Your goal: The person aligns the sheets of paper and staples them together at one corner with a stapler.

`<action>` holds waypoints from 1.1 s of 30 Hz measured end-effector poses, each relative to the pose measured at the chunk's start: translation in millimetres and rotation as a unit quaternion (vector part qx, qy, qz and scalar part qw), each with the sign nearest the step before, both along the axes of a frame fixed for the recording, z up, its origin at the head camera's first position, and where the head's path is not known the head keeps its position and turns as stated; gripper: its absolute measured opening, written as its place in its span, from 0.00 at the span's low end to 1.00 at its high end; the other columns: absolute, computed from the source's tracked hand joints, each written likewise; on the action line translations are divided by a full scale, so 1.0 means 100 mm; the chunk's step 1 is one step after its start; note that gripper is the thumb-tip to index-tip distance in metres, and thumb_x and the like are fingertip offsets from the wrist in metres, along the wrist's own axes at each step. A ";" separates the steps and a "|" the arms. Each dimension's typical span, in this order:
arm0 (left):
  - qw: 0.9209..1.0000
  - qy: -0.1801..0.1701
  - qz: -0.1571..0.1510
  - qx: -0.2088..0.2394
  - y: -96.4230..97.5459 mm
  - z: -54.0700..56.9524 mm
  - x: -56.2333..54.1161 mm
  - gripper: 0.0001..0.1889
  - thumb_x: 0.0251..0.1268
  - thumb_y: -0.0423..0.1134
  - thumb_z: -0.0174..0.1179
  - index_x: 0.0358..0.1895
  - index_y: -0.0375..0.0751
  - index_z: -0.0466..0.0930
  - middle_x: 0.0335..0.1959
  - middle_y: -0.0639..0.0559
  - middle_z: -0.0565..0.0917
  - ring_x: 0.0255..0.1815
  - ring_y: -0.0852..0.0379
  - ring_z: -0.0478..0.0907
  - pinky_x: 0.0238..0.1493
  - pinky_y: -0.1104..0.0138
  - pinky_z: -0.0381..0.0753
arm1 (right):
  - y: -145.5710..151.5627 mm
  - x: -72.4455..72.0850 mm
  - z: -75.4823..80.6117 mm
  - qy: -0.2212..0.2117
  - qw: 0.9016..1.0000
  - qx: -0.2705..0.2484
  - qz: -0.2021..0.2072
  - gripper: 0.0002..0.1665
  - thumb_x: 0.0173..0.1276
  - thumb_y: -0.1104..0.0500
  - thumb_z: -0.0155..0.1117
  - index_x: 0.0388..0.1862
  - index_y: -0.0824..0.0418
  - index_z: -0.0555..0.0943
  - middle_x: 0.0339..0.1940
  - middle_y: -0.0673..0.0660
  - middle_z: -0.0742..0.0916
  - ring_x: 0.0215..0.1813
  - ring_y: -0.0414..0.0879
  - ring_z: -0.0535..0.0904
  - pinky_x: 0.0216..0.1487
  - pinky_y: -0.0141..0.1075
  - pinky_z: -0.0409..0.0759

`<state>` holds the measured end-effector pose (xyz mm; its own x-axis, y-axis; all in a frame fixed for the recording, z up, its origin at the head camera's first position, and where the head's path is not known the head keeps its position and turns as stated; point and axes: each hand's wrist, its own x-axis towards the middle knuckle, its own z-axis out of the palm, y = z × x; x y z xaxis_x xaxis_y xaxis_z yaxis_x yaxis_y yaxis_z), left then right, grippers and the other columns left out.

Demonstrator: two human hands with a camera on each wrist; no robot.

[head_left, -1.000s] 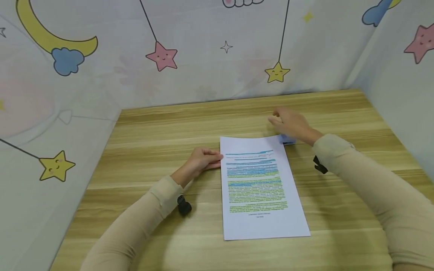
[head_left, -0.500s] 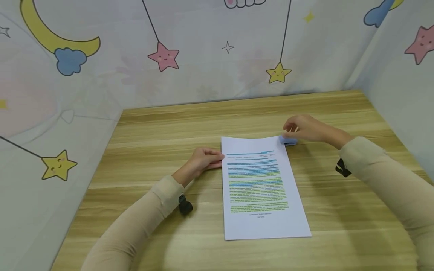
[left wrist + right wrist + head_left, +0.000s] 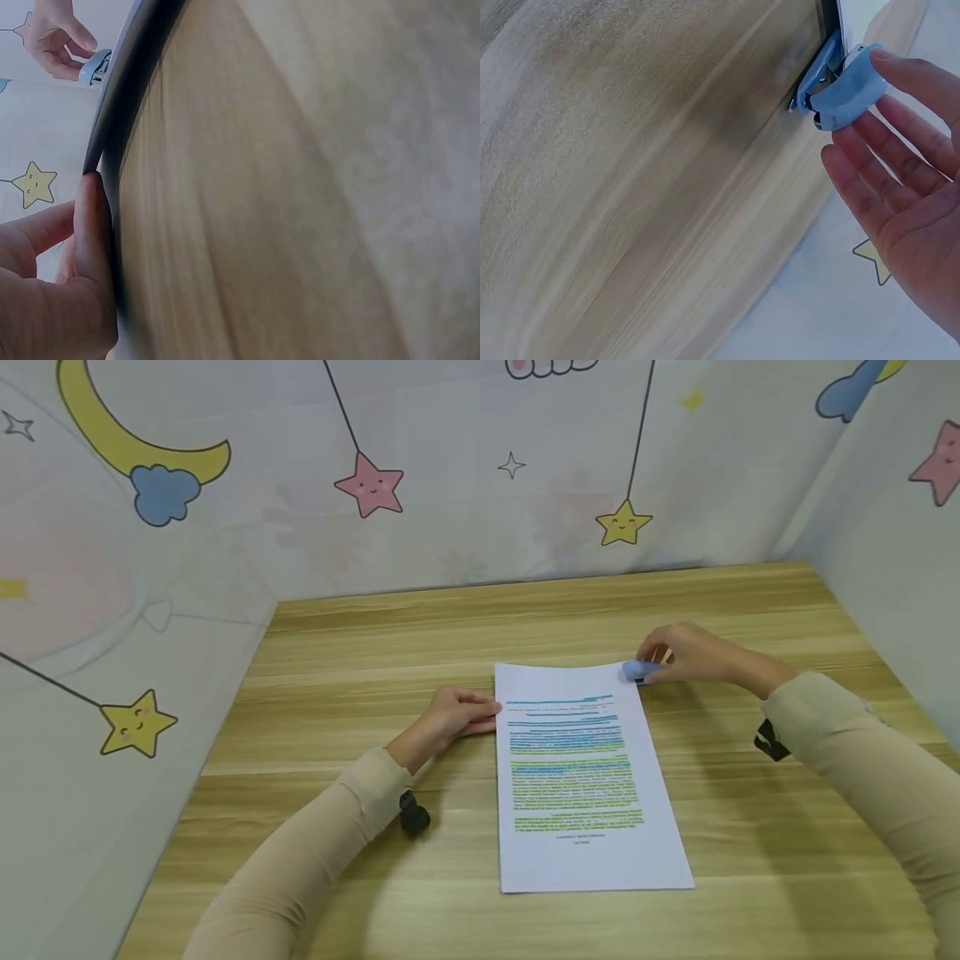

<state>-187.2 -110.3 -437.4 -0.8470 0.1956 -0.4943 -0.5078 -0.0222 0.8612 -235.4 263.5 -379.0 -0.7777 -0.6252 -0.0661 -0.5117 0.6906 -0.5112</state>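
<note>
A stack of printed paper sheets (image 3: pixel 592 864), with lines highlighted in blue and green, lies on the wooden table. My left hand (image 3: pixel 452 717) pinches its left edge near the far end, thumb on top. At the far right corner sits a small light-blue stapler (image 3: pixel 634 670), its mouth around the paper's edge. My right hand (image 3: pixel 693 653) holds this stapler from the right, between thumb and fingers. In the right wrist view the stapler (image 3: pixel 851 91) shows its gap at the sheets, with the thumb at one end and the fingertips along its side.
The wooden table (image 3: pixel 360 652) runs back to a white cloth (image 3: pixel 442 535) printed with stars, a moon and clouds. Cloth also hangs at the left and right sides. A black wrist camera (image 3: pixel 413 814) sits under the left sleeve, another (image 3: pixel 770 742) under the right.
My right hand has come from beyond the stapler round to its right side and taken hold of it. The left hand keeps its pinch on the paper, which lies in place.
</note>
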 end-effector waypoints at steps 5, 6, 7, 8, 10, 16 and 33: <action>1.000 -0.006 0.000 -0.001 0.01 0.02 0.00 0.14 0.65 0.23 0.63 0.53 0.21 0.80 0.44 0.35 0.85 0.32 0.55 0.87 0.42 0.66 0.87 | 0.00 -0.02 -0.02 0.000 1.000 0.005 -0.002 0.17 0.59 0.65 0.77 0.44 0.71 0.83 0.40 0.60 0.86 0.42 0.53 0.82 0.45 0.50 0.86; 1.000 -0.007 0.000 -0.001 0.01 0.03 0.00 0.14 0.65 0.23 0.63 0.53 0.21 0.80 0.44 0.36 0.85 0.31 0.55 0.87 0.42 0.66 0.87 | 0.00 -0.02 -0.02 0.000 1.000 0.007 -0.002 0.17 0.59 0.65 0.77 0.44 0.71 0.83 0.40 0.60 0.86 0.42 0.53 0.82 0.44 0.50 0.86; 1.000 -0.007 0.001 -0.001 0.01 0.03 0.00 0.14 0.65 0.23 0.63 0.53 0.21 0.80 0.43 0.36 0.86 0.31 0.56 0.87 0.41 0.66 0.87 | -0.01 -0.02 -0.02 0.000 1.000 0.009 -0.002 0.17 0.59 0.65 0.77 0.44 0.72 0.83 0.40 0.60 0.86 0.42 0.53 0.82 0.44 0.49 0.86; 1.000 -0.007 0.001 -0.001 0.02 0.03 0.00 0.14 0.65 0.23 0.63 0.53 0.21 0.80 0.43 0.36 0.86 0.31 0.56 0.86 0.41 0.66 0.87 | -0.01 -0.02 -0.03 -0.001 1.000 0.011 -0.003 0.17 0.60 0.65 0.76 0.44 0.72 0.83 0.39 0.59 0.86 0.42 0.52 0.81 0.44 0.49 0.86; 1.000 -0.007 0.001 0.000 0.02 0.03 -0.01 0.13 0.65 0.23 0.63 0.52 0.22 0.80 0.42 0.37 0.86 0.30 0.56 0.86 0.41 0.66 0.87 | -0.01 -0.02 -0.04 -0.001 1.000 0.018 -0.005 0.16 0.60 0.65 0.76 0.44 0.72 0.83 0.39 0.58 0.85 0.41 0.51 0.81 0.43 0.47 0.85; 1.000 -0.004 -0.002 0.005 0.00 0.01 -0.01 0.12 0.65 0.22 0.62 0.50 0.21 0.80 0.40 0.38 0.86 0.31 0.55 0.87 0.41 0.66 0.87 | -0.03 -0.02 -0.07 0.008 1.000 0.028 -0.004 0.12 0.61 0.66 0.75 0.41 0.71 0.83 0.35 0.56 0.85 0.38 0.48 0.79 0.39 0.43 0.83; 1.000 0.005 -0.005 0.011 -0.02 -0.01 0.00 0.13 0.66 0.21 0.61 0.52 0.20 0.79 0.39 0.39 0.86 0.32 0.56 0.86 0.42 0.66 0.87 | 0.16 0.05 -0.08 0.023 0.998 0.024 -0.060 0.13 0.60 0.65 0.75 0.38 0.73 0.83 0.32 0.57 0.85 0.36 0.49 0.79 0.38 0.44 0.82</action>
<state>-187.2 -111.9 -438.5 -0.8498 0.2152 -0.4812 -0.4991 -0.0353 0.8658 -230.6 279.3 -386.6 -0.8491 -0.5251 -0.0566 -0.4465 0.7709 -0.4543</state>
